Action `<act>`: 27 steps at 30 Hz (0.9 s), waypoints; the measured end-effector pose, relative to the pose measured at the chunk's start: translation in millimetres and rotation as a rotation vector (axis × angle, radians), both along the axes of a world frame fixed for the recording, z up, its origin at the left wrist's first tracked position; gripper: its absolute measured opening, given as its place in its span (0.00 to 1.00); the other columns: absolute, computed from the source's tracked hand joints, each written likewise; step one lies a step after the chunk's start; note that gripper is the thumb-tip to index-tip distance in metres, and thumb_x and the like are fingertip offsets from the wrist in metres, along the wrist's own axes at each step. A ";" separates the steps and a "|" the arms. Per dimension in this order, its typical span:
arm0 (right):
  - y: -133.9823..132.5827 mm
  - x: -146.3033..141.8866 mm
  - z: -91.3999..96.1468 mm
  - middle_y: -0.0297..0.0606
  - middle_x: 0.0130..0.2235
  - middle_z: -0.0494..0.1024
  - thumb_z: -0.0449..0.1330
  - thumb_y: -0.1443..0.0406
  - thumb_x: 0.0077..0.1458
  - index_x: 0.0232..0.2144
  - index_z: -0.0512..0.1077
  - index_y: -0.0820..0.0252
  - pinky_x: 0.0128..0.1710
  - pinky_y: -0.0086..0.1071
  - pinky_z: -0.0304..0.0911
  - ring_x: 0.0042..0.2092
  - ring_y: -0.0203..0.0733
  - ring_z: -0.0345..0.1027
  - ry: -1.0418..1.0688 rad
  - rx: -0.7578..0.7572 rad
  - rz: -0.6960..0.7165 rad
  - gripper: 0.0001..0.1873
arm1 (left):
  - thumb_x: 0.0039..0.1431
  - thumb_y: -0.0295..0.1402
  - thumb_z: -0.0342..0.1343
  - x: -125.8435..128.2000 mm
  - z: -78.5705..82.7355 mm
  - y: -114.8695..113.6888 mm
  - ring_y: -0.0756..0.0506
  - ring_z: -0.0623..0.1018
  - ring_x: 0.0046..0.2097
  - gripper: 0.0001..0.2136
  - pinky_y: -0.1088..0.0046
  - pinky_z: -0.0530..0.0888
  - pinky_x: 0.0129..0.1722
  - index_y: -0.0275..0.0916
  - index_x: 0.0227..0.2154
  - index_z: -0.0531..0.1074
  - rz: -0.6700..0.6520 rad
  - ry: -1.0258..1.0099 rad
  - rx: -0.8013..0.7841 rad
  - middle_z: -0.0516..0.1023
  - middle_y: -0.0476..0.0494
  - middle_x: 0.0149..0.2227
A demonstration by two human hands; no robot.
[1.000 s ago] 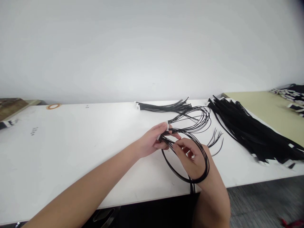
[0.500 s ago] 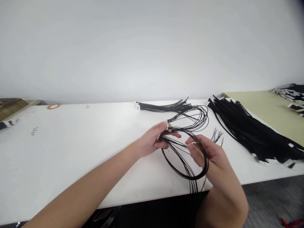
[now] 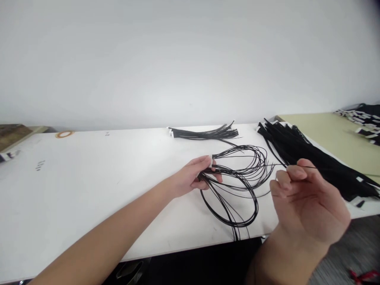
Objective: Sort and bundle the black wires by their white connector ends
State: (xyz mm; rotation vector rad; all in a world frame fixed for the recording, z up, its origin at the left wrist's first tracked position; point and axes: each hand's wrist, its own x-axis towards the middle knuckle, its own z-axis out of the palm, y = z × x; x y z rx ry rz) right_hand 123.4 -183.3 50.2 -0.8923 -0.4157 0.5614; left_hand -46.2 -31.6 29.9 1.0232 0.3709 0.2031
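Observation:
My left hand (image 3: 202,174) is closed around the white connector end (image 3: 211,160) of a black wire harness. From it, thin black wires (image 3: 252,198) loop out to the right over the table, and some hang past its front edge. Off to the right, my right hand (image 3: 308,202) is raised with its palm toward me and fingers curled. A single thin black wire (image 3: 279,164) runs fairly straight from the bundle to these fingertips, which pinch it.
Behind the hands lies a small bundle of black wires (image 3: 204,133) with white connectors. A large heap of black harnesses (image 3: 320,162) covers the table's right side. More harnesses (image 3: 362,118) rest on a yellowish board (image 3: 314,122). A tape ring (image 3: 64,134) lies at the far left.
My right hand has moved right and turned palm toward me, drawing one wire out from the bundle. My left hand keeps its hold, nearly in place.

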 end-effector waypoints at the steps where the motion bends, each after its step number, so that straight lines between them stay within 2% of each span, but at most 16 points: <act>1: 2.2 0.1 -0.6 0.30 0.24 0.56 0.55 0.63 0.51 0.32 0.70 0.56 0.18 0.26 0.50 0.22 0.31 0.52 0.013 0.014 -0.061 0.07 | 0.61 0.44 0.46 0.0 -0.2 -0.1 0.62 0.49 0.15 0.13 0.81 0.49 0.16 0.38 0.32 0.60 -0.004 0.004 -0.002 0.74 0.46 0.29; 3: 6.4 0.2 -2.5 0.28 0.23 0.55 0.56 0.62 0.53 0.29 0.70 0.57 0.19 0.26 0.51 0.22 0.30 0.52 0.008 0.041 -0.169 0.05 | 0.61 0.44 0.46 0.0 -0.1 -0.1 0.61 0.48 0.16 0.13 0.82 0.48 0.15 0.38 0.32 0.60 -0.007 0.013 -0.018 0.71 0.48 0.26; 6: 10.9 -0.2 -5.2 0.30 0.29 0.64 0.58 0.58 0.55 0.28 0.70 0.57 0.26 0.28 0.61 0.28 0.31 0.62 -0.015 0.062 -0.268 0.09 | 0.61 0.44 0.47 0.1 0.9 0.0 0.61 0.49 0.16 0.13 0.84 0.48 0.15 0.38 0.32 0.61 -0.006 0.007 -0.062 0.66 0.51 0.24; 8: 11.6 -0.9 -5.6 0.30 0.32 0.66 0.58 0.56 0.55 0.28 0.70 0.56 0.34 0.31 0.66 0.32 0.32 0.66 0.010 0.113 -0.237 0.11 | 0.60 0.43 0.49 0.4 1.9 0.1 0.61 0.51 0.17 0.12 0.85 0.48 0.15 0.38 0.32 0.61 0.004 -0.008 -0.100 0.63 0.52 0.24; 9: 11.3 -1.5 -5.3 0.29 0.30 0.66 0.58 0.56 0.55 0.29 0.70 0.56 0.35 0.31 0.66 0.31 0.31 0.66 0.030 0.145 -0.199 0.10 | 0.60 0.43 0.50 0.6 2.4 0.1 0.60 0.53 0.18 0.12 0.85 0.49 0.15 0.38 0.32 0.61 0.014 -0.013 -0.121 0.62 0.52 0.24; 12: 8.7 -3.6 -3.9 0.25 0.22 0.59 0.60 0.60 0.53 0.32 0.72 0.57 0.26 0.25 0.62 0.23 0.27 0.57 0.044 0.163 -0.131 0.07 | 0.58 0.41 0.53 1.2 3.2 0.0 0.59 0.58 0.21 0.12 0.87 0.49 0.15 0.37 0.31 0.61 0.049 -0.024 -0.178 0.59 0.52 0.25; 14: 7.1 -5.5 -3.9 0.24 0.18 0.57 0.61 0.64 0.52 0.31 0.72 0.59 0.19 0.24 0.55 0.19 0.27 0.52 -0.017 0.110 -0.134 0.04 | 0.57 0.40 0.54 1.4 3.1 -0.4 0.58 0.61 0.23 0.12 0.87 0.49 0.14 0.37 0.30 0.62 0.067 -0.034 -0.202 0.58 0.52 0.26; 16: 6.6 -8.0 -5.2 0.25 0.16 0.57 0.61 0.68 0.50 0.26 0.72 0.61 0.17 0.26 0.50 0.18 0.28 0.50 -0.120 0.046 -0.146 0.02 | 0.57 0.39 0.55 1.3 2.7 -0.7 0.58 0.61 0.24 0.11 0.87 0.49 0.14 0.36 0.31 0.62 0.075 -0.043 -0.212 0.58 0.51 0.27; 22: 6.3 -22.5 -6.6 0.27 0.15 0.58 0.65 0.71 0.41 0.15 0.68 0.62 0.18 0.27 0.44 0.19 0.29 0.51 -0.502 -0.198 -0.295 0.09 | 0.58 0.40 0.53 1.0 1.3 -0.7 0.59 0.60 0.24 0.11 0.87 0.49 0.14 0.36 0.31 0.63 0.044 -0.047 -0.210 0.56 0.51 0.28; 27: 2.7 -30.1 -3.8 0.26 0.16 0.54 0.63 0.72 0.42 0.15 0.64 0.62 0.19 0.27 0.41 0.20 0.27 0.46 -0.679 -0.362 -0.201 0.12 | 0.57 0.40 0.54 2.1 -0.8 -1.1 0.58 0.61 0.26 0.12 0.88 0.47 0.14 0.36 0.32 0.64 0.050 -0.074 -0.181 0.57 0.50 0.31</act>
